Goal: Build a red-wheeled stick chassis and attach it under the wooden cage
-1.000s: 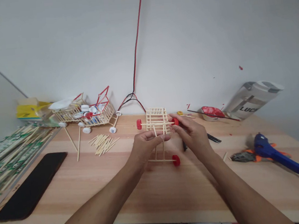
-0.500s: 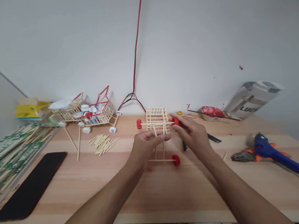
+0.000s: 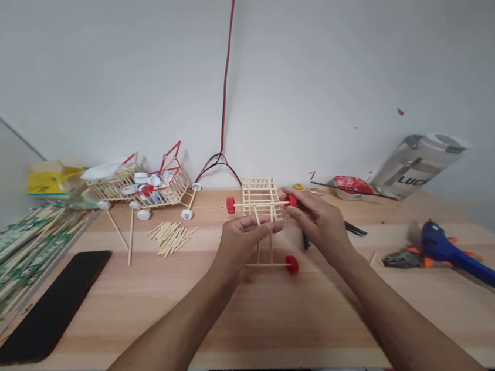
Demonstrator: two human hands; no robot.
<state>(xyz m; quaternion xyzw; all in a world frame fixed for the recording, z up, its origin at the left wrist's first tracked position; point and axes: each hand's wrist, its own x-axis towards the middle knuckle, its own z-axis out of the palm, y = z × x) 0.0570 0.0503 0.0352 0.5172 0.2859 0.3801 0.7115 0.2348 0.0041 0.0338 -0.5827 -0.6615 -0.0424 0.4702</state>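
Note:
A small cart frame of wooden sticks point(image 3: 259, 191) with red bottle-cap wheels is held over the middle of the table. My left hand point(image 3: 245, 242) grips its sticks from the near left, thumb pointing right across them. With thumb and fingers, my right hand point(image 3: 317, 216) pinches the red cap wheel point(image 3: 290, 200) at the right end of the upper axle. Another red wheel point(image 3: 230, 205) sits at that axle's left end. Nearer to me, a red wheel point(image 3: 292, 264) shows on the lower axle's right end; the left end is hidden behind my left hand.
Two stick carts point(image 3: 164, 191) with white cap wheels stand at the back left. Cut sticks point(image 3: 171, 238) lie in a pile near a black phone-like slab point(image 3: 52, 309). Packaged sticks point(image 3: 19, 251) are far left. A blue glue gun point(image 3: 463, 260) lies on pliers point(image 3: 403, 259) at right.

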